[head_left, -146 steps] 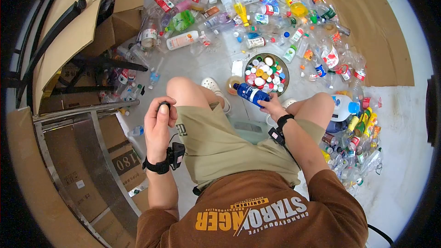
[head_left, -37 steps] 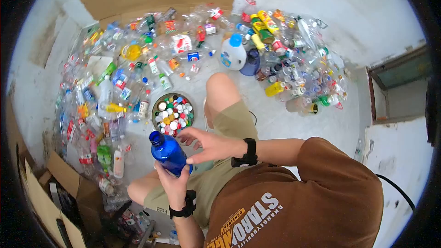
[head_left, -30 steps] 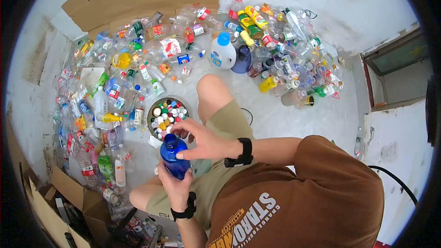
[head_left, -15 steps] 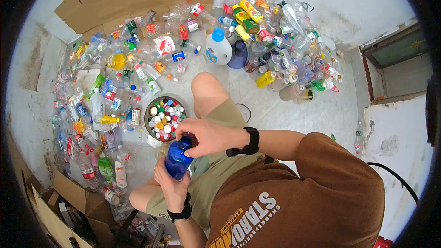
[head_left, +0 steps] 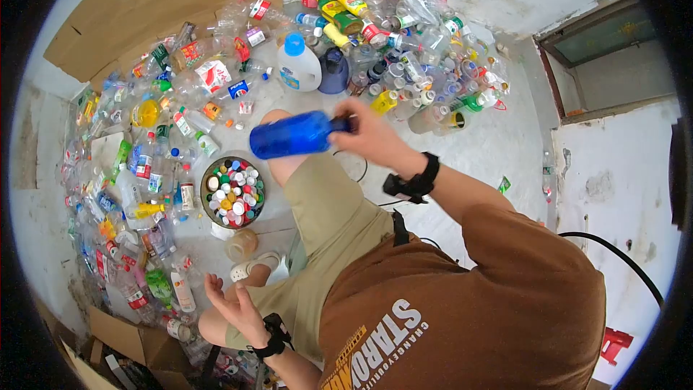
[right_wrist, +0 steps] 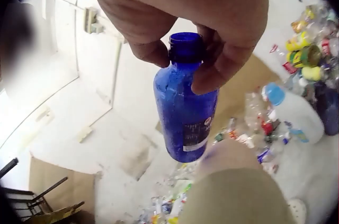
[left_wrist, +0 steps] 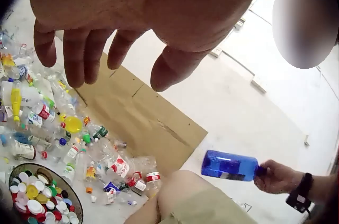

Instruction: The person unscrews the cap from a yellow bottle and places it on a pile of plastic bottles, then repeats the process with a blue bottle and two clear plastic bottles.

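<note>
Spreading from about eight to eleven o'clock of the blue bottle (head_left: 285, 136) in the head view, a bottle heap (head_left: 148, 180) covers the floor; another pile (head_left: 426, 58) sits at two. The white jug (head_left: 298, 72) stands at twelve, the cap bowl (head_left: 205, 206) at seven to eight, and a bent knee (head_left: 280, 166) lies beneath the bottle. Glossy and see-through, the bottle tilts sideways above that knee, its neck pinched by the right hand (head_left: 367, 135). The left hand (head_left: 238, 312) has fingers loosely extended. Count one blue bottle, one white jug, one bowl; the caps overlap too much to number.
</note>
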`<control>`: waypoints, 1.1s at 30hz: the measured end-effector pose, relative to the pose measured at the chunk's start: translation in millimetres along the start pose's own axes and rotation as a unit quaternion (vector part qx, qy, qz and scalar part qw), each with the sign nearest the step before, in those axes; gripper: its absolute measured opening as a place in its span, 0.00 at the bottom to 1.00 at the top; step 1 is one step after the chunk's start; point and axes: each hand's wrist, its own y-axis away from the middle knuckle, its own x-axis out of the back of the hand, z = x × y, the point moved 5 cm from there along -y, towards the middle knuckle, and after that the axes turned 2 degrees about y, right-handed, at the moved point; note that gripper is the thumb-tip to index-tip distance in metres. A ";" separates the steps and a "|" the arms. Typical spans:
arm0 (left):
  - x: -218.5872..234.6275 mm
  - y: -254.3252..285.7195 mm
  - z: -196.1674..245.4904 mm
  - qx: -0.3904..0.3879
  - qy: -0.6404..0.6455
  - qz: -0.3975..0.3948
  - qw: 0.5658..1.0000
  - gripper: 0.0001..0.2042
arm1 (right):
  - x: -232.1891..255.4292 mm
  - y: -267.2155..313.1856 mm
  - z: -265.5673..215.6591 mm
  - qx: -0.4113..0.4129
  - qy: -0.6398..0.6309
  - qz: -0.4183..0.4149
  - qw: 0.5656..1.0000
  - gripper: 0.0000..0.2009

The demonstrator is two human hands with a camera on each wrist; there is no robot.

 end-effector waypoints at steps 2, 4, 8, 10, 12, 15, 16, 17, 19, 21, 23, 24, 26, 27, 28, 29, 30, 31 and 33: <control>4.8 1.2 -16.2 0.022 0.018 -0.003 1.000 0.26 | 37.3 1.2 21.8 -0.045 -0.047 0.065 0.996 0.18; 7.5 2.4 -27.5 0.046 0.026 -0.001 0.999 0.25 | 75.5 2.4 47.9 -0.066 -0.068 0.130 0.987 0.17; 10.1 3.8 -32.9 0.063 0.030 0.000 0.998 0.24 | 152.1 6.8 108.3 -0.128 -0.134 0.268 0.945 0.16; 10.6 5.4 -34.9 0.076 0.033 0.003 0.997 0.24 | 183.9 11.6 132.5 -0.150 -0.142 0.334 0.920 0.15; 10.8 6.0 -36.8 0.083 0.036 0.003 0.996 0.24 | 214.6 16.2 160.6 -0.167 -0.116 0.392 0.897 0.14; 12.5 6.0 -37.6 0.087 0.026 -0.005 0.996 0.24 | 258.8 21.5 211.9 -0.198 -0.080 0.453 0.866 0.14; 13.3 5.7 -37.4 0.088 0.015 -0.009 0.996 0.23 | 267.0 21.9 218.4 -0.208 -0.079 0.459 0.860 0.14; 13.5 5.7 -36.6 0.090 0.003 -0.013 0.996 0.23 | 274.5 22.4 225.4 -0.219 -0.078 0.464 0.854 0.14; 13.2 6.2 -34.7 0.107 -0.010 -0.009 0.994 0.23 | 279.0 20.9 225.4 -0.234 -0.071 0.464 0.851 0.13; 11.2 5.8 -34.2 0.120 -0.019 -0.010 0.993 0.23 | 286.2 13.1 235.4 -0.232 -0.072 0.476 0.845 0.13; 9.9 5.0 -35.6 0.127 -0.022 -0.014 0.992 0.22 | 298.6 2.2 257.9 -0.236 -0.081 0.499 0.830 0.13; 8.8 4.3 -36.7 0.131 -0.025 -0.021 0.991 0.22 | 301.6 -5.7 266.8 -0.232 -0.084 0.500 0.830 0.13; 6.3 2.3 -38.3 0.137 -0.030 -0.034 0.989 0.22 | 305.6 -18.0 284.2 -0.223 -0.091 0.502 0.831 0.12; 3.1 0.3 -34.7 0.142 -0.036 -0.037 0.989 0.22 | 304.6 -24.4 284.6 -0.228 -0.089 0.487 0.838 0.12; 0.5 -1.5 -30.1 0.147 -0.041 -0.040 0.988 0.21 | 305.1 -29.5 291.7 -0.226 -0.092 0.494 0.835 0.12; -1.8 -3.3 -25.6 0.151 -0.047 -0.043 0.986 0.21 | 304.8 -36.0 299.7 -0.224 -0.095 0.500 0.831 0.12; -4.3 -5.3 -21.2 0.148 -0.051 -0.045 0.987 0.21 | 303.5 -41.8 305.2 -0.221 -0.097 0.507 0.827 0.13; -7.0 -7.3 -17.2 0.145 -0.055 -0.048 0.987 0.21 | 302.9 -46.2 309.7 -0.217 -0.100 0.508 0.827 0.14; -10.9 -10.0 -14.0 0.142 -0.057 -0.058 0.986 0.21 | 294.9 -51.6 308.4 -0.201 -0.130 0.509 0.827 0.15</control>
